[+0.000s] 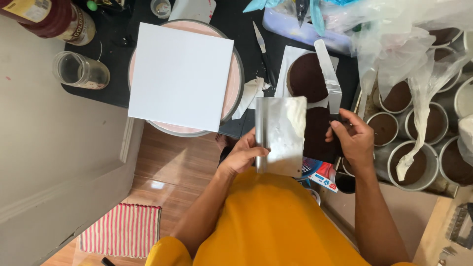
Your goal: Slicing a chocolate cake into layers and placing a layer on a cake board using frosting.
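My left hand grips a rectangular metal bench scraper by its rolled left edge, holding it flat in front of me; a smear of white cream sits on its upper right corner. My right hand pinches the edge of a dark chocolate cake layer, partly hidden behind the scraper. A second round chocolate layer lies on white paper just beyond, with a metal spatula blade resting beside it.
A white square board lies on a pink turntable at the left. A glass jar, bottles and a knife are on the dark counter. Several round tins of chocolate cake and crumpled plastic fill the right.
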